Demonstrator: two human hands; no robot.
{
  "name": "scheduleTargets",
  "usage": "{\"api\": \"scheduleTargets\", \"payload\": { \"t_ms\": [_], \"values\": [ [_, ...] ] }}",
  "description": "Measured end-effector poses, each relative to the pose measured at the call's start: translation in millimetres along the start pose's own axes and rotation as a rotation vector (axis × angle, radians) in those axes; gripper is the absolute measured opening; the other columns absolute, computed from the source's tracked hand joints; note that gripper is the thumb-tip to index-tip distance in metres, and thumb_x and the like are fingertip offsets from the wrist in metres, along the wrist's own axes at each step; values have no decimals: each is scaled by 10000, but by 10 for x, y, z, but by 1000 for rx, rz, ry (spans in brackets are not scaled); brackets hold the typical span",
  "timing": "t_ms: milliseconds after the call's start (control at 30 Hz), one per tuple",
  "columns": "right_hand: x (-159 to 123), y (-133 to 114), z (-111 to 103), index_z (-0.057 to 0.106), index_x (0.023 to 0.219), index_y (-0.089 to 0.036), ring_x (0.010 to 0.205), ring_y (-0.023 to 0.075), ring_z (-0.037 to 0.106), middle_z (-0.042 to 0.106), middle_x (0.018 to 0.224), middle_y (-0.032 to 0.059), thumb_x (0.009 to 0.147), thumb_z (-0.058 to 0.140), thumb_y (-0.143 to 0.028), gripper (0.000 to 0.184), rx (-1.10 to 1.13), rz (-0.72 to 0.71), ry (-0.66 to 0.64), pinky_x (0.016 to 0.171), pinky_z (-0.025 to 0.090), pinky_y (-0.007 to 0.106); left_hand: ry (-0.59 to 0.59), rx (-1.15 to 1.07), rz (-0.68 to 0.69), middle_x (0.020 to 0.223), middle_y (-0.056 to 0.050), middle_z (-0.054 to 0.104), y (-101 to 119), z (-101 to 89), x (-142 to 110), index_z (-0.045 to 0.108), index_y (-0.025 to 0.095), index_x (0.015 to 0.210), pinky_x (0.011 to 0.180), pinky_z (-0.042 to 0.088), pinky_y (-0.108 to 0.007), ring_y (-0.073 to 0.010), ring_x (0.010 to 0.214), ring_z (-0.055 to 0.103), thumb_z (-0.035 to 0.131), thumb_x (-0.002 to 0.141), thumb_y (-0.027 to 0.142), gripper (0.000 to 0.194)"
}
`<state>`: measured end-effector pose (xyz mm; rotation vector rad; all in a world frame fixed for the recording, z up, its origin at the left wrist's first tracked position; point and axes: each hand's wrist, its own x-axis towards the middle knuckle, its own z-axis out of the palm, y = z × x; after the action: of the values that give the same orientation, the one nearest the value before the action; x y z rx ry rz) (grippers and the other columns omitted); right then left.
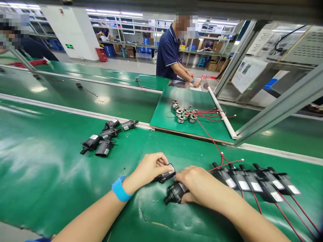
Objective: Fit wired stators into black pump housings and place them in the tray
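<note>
My left hand (151,168), with a blue band at the wrist, is closed on a small black pump housing (165,175) that has a pale label. Right beside it, my right hand (194,181) grips a second black pump housing (174,192), its narrow spout pointing down and left. A row of black pump housings (252,181) with white labels and red wires lies to the right of my right hand. Several more black housings (104,139) sit in a loose group beyond my left hand.
A green board (161,111) bridges the channel ahead, holding several round motor stators (185,114) with red wires. A white tube (222,112) runs along its right edge. Metal posts (277,104) rise at the right. Across the bench stands a person in a navy shirt (165,50).
</note>
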<state>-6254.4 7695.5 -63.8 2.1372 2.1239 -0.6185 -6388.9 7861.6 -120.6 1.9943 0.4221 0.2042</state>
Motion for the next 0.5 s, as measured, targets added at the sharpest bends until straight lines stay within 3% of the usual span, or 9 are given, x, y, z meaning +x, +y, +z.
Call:
{"api": "scheduleTargets", "payload": {
  "t_ms": [133, 233, 300, 367, 433, 467, 500],
  "values": [
    [-9, -58, 17, 634, 1125, -123, 786, 364, 731, 756, 875, 132, 647, 900, -538, 686, -124, 120, -14, 618, 470, 356, -16, 61, 78, 815, -3, 779, 94, 238, 58, 707, 186, 874, 681, 563, -224, -154, 754, 734, 662, 896, 321, 143],
    [-107, -56, -52, 646, 991, -174, 754, 333, 717, 743, 841, 98, 604, 835, -712, 689, -62, 107, 56, 614, 456, 348, 2, 162, 161, 909, 13, 795, 179, 182, 119, 743, 233, 925, 793, 569, -242, -155, 851, 737, 617, 936, 324, 157],
    [-162, 32, -146, 632, 903, -217, 739, 261, 690, 724, 824, 45, 673, 743, -775, 614, 75, 96, 167, 615, 439, 314, 106, 254, 188, 1133, -38, 770, 190, -65, 194, 735, 245, 1079, 1020, 505, -358, -223, 1102, 685, 571, 965, 379, 240],
    [-158, 214, -258, 630, 881, -236, 757, 210, 660, 706, 827, 15, 825, 661, -711, 479, 161, 122, 314, 647, 433, 291, 277, 350, 173, 1417, -155, 612, 114, -452, 301, 639, 185, 1293, 1198, 274, -557, -344, 1393, 467, 530, 972, 388, 395],
    [-76, 484, -365, 650, 909, -237, 811, 202, 644, 705, 856, 20, 938, 618, -561, 327, 140, 195, 471, 722, 445, 299, 452, 447, 135, 1604, -275, 326, -50, -871, 425, 453, 69, 1458, 1186, 39, -706, -454, 1529, 154, 513, 954, 318, 566],
    [-10, 639, -412, 662, 935, -231, 852, 212, 640, 708, 887, 32, 959, 613, -493, 268, 104, 245, 548, 770, 452, 315, 565, 641, 87, 1620, -310, 260, -151, -1053, 481, 411, 26, 1472, 1169, 41, -725, -485, 1530, 104, 517, 935, 300, 612],
    [70, 797, -454, 670, 977, -222, 905, 228, 637, 712, 937, 49, 965, 616, -435, 220, 66, 301, 617, 822, 457, 335, 607, 800, 39, 1609, -359, 229, -253, -1201, 526, 434, -36, 1426, 1159, 40, -732, -518, 1523, 69, 545, 907, 284, 620]
  ]
}}
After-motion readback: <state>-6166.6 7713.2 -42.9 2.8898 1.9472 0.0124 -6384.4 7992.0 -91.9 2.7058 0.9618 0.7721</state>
